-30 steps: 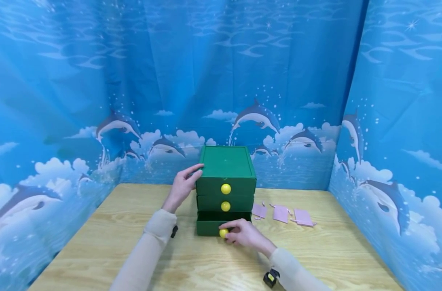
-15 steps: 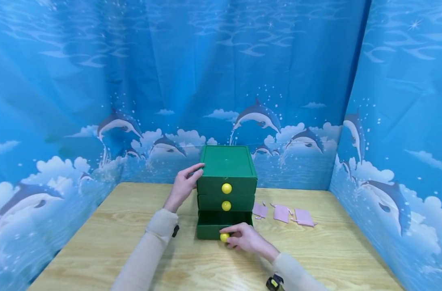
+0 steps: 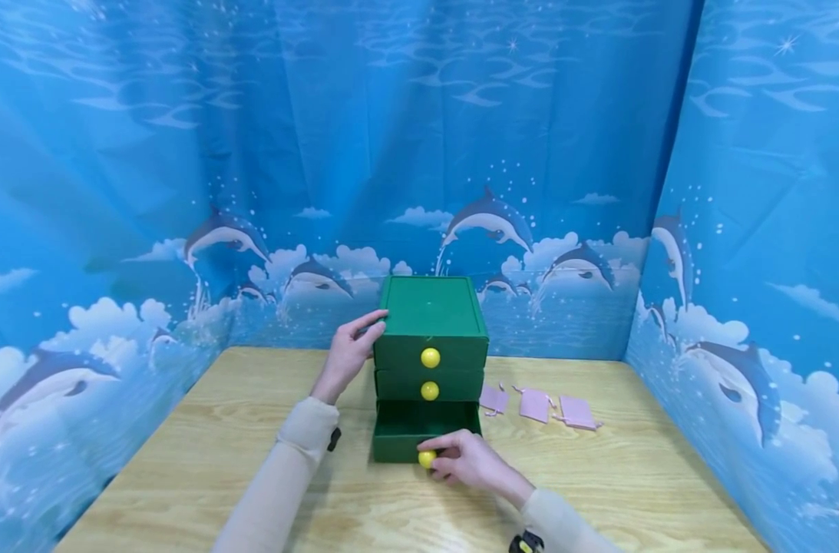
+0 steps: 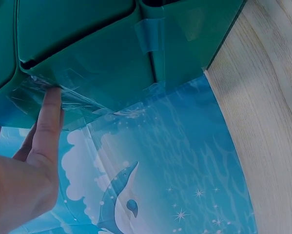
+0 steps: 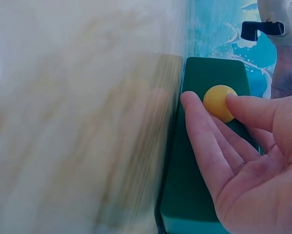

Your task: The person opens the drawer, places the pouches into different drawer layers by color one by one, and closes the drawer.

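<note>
A green drawer cabinet (image 3: pixel 433 307) with three stacked drawers and round yellow knobs stands on the table. The bottom drawer (image 3: pixel 394 448) is pulled out, its front part showing nothing inside. My right hand (image 3: pixel 476 462) pinches that drawer's yellow knob (image 5: pixel 217 103) between thumb and fingers; the right wrist view shows the knob against the green drawer front. At the cabinet's upper left edge rests my left hand (image 3: pixel 348 352), fingers extended. In the left wrist view, a fingertip (image 4: pixel 53 95) touches the taped green side. The upper two drawers are pushed in.
Three small pink drawstring pouches (image 3: pixel 533 405) lie in a row on the wooden table (image 3: pixel 253 430), right of the cabinet. Blue dolphin-print curtains (image 3: pixel 364 153) hang behind and along both sides of the table.
The bottom drawer has slid farther out toward me, with my right hand moving along on its knob. My left hand has stayed at the cabinet's upper left edge.
</note>
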Demonstrator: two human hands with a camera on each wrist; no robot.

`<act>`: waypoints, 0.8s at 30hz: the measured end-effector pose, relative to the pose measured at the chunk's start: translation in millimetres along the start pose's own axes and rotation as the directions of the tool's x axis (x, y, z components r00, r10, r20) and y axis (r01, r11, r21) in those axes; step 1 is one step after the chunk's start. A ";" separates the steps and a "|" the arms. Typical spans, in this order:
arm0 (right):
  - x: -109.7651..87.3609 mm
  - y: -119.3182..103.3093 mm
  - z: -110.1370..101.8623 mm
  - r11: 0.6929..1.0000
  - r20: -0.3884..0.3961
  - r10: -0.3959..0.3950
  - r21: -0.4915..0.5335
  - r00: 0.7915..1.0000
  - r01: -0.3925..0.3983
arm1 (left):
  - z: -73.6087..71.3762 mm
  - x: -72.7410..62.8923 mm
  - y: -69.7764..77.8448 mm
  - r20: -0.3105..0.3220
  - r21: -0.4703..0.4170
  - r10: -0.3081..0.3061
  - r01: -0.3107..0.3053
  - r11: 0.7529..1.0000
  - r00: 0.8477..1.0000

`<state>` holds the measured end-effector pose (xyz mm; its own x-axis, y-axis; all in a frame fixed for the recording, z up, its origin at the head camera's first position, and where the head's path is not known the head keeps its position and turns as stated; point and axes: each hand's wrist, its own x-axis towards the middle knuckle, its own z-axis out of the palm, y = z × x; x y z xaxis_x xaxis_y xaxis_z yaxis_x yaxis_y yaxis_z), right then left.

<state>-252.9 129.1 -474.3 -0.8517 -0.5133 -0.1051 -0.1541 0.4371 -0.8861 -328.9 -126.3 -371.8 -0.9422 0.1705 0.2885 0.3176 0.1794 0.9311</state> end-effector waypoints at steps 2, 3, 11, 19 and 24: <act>-1.5 -0.5 1.1 1.000 0.001 -0.001 0.002 1.000 0.001 | 0.4 -3.8 7.5 0.001 0.009 -0.002 0.002 1.000 1.000; -2.1 -0.5 1.7 1.000 0.003 -0.003 0.002 1.000 0.003 | 0.7 -5.9 11.1 0.001 0.012 0.000 0.000 1.000 1.000; -7.0 -1.6 5.1 1.000 0.006 -0.006 0.006 1.000 0.006 | 1.0 -6.7 10.8 -0.010 0.010 0.012 -0.012 1.000 1.000; -8.8 -2.0 7.2 1.000 0.000 0.004 -0.006 1.000 -0.004 | 1.1 -7.6 11.3 -0.009 0.021 0.013 -0.013 1.000 1.000; -12.7 -2.4 7.3 0.999 0.018 0.023 0.024 1.000 -0.023 | 2.3 -11.1 17.9 -0.004 0.034 0.004 -0.004 0.999 1.000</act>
<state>-238.0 129.1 -474.2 -0.8458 -0.5165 -0.1335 -0.1219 0.4307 -0.8942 -312.5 -122.8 -358.9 -0.9413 0.1674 0.2930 0.3247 0.2120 0.9218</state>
